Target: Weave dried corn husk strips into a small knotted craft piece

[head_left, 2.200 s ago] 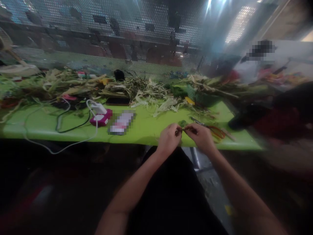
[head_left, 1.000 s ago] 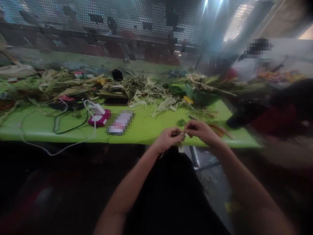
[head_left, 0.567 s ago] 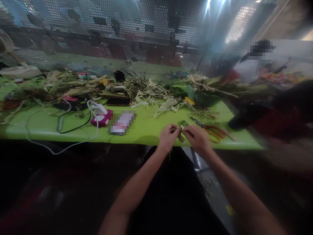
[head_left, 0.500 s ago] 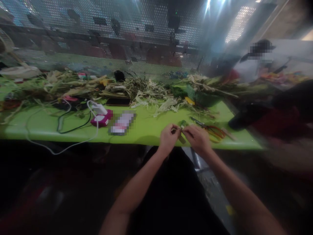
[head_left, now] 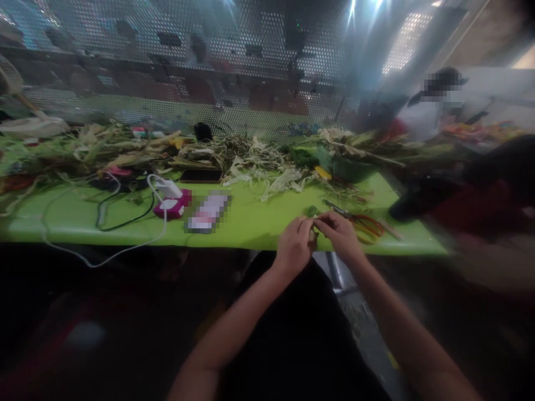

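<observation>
My left hand (head_left: 293, 245) and my right hand (head_left: 340, 233) meet just over the front edge of the green table (head_left: 246, 223). Both have their fingers closed in a pinch on a small piece with a green leafy-looking top (head_left: 310, 211) and a pale part below. Its kind is too small and blurred to make out. Right of my right hand lie hand tools with orange and yellow handles (head_left: 370, 225), a dark metal tip pointing up and left.
Dry husks (head_left: 284, 181) pile along the back, some in a green basket (head_left: 346, 164). To the left are a phone (head_left: 209, 211), a dark phone (head_left: 201, 176) and a magenta power block (head_left: 171, 206) with a white cable hanging over the edge. Another person (head_left: 438, 111) is at far right.
My left hand has moved slightly right and turned, its back now more toward me and its fingers closer around the small piece. My right hand stays nearly in place, still pinching.
</observation>
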Available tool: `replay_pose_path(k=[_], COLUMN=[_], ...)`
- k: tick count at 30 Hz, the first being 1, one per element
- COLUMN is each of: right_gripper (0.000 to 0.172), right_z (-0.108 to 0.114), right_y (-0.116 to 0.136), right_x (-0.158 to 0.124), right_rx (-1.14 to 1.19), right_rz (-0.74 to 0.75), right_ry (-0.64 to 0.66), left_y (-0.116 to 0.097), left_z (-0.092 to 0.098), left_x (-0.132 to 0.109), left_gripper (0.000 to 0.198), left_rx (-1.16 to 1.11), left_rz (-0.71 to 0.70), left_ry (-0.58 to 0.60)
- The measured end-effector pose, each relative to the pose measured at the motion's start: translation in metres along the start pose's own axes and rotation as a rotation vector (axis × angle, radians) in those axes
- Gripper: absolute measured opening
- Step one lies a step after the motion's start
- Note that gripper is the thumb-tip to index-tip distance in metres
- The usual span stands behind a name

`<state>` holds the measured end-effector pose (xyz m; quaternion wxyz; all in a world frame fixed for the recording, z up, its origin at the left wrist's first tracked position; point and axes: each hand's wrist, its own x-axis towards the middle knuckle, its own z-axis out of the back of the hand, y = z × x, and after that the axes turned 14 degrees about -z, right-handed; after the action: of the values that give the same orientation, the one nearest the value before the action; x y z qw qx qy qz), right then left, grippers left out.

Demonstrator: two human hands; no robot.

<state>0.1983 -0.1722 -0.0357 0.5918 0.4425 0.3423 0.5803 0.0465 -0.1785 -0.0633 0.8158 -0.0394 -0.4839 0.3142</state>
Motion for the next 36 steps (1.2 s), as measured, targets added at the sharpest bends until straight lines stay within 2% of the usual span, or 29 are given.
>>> replay_pose_path(k=[3, 6, 11, 18, 24, 28, 36], right_gripper=[0.021, 0.02, 0.022, 0.023, 0.02, 0.025, 0.037], right_z=[0.003, 0.007, 0.009, 0.007, 0.0, -0.006, -0.018], right_y=[-0.004, -0.003, 0.003, -0.002, -0.006, -0.005, -0.008], right_x=[0.002, 0.003, 0.003, 0.006, 0.013, 0.018, 0.033], right_rx=[0.054, 0.096, 0.151, 0.282, 0.366, 0.384, 0.396], right_rz=[-0.03, -0.079, -0.129, -0.168, -0.179, -0.207, -0.233], right_ry=[0.031, 0.071, 0.124, 0.187, 0.288, 0.352, 0.37], left_y=[-0.001, 0.005, 0.023, 0.028, 0.029, 0.031, 0.04], left_z=[0.012, 0.027, 0.038, 0.034, 0.03, 0.03, 0.018], left_x=[0.005, 0.012, 0.017, 0.014, 0.016, 0.016, 0.013], left_gripper=[0.033, 0.026, 0.019, 0.021, 0.012, 0.008, 0.009], left_rx=[-0.167, -0.308, -0.272, -0.399, -0.31, -0.283, -0.649], left_rz=[0.04, 0.129, 0.224, 0.223, 0.105, 0.023, 0.137], left_ry=[0.034, 0.074, 0.075, 0.039, -0.135, -0.191, -0.214])
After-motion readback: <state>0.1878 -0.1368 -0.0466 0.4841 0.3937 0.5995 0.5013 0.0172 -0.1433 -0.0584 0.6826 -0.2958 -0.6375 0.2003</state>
